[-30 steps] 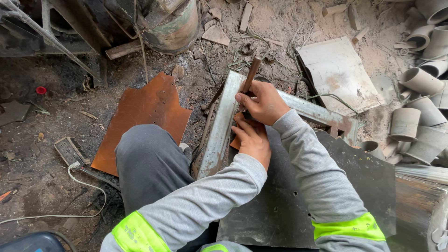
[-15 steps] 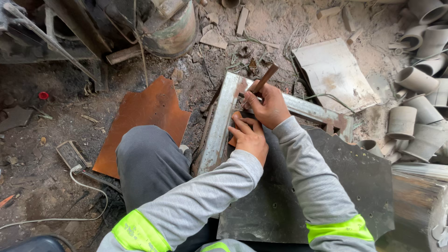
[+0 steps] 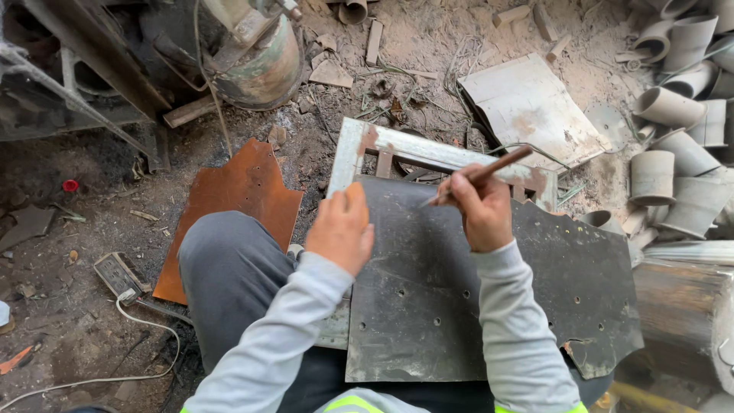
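Two hands over dark steel sheet point(image 3: 489, 306) lying flat on dirt floor. Steel square point(image 3: 428, 153) sits along sheet's top and left edges. Left hand point(image 3: 342, 228) presses flat, fingers together, pinning square's left leg. Right hand point(image 3: 479, 210), grip pinched on brown scriber rod point(image 3: 489, 170), tip just under square's top blade. Best: keep square pinned, tip tight to edge. Versus a second ago: rod now lower-angled, hands wider apart.

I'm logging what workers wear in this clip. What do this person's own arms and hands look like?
Both arms are in long light grey sleeves, with fluorescent yellow-green bands near the shoulders. The left hand and right hand are bare, with no gloves visible.
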